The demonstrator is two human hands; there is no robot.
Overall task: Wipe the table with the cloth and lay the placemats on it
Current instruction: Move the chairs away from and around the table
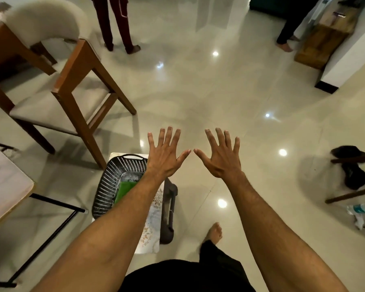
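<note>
Beige floor tile [198,91] filled the head view behind both hands, which I saw stretched out ahead on straight forearms, backs up. Over it the left hand [167,157] and the right hand [221,159] hovered side by side. Their fingers were spread wide and pointed away from me, and the two thumb tips aimed at each other, close but apart.

My left forearm crossed over a black perforated basket [112,180] on the floor and hid its right half. Inside it I could make out the green cloth [125,190], partly covered by that arm. A pale placemat [154,216] with a leaf pattern showed along the basket's right side. I could not tell whether it lay in the basket or under it, nor whether there was more than one.

The table [6,186] was cut off by the left edge, with only a pale corner of its top and a black metal leg [51,232] showing. A wooden chair [80,76] stood beyond it. Two people [118,24] farther off were cut at the legs by the top edge. Near the right edge lay a plastic bottle [359,208] and a dark shape [350,171] I could not identify.

Both hands were fully released, palms down, touching and grasping nothing. The green cloth and the placemat lay under the left forearm in the view, near the table's corner.
</note>
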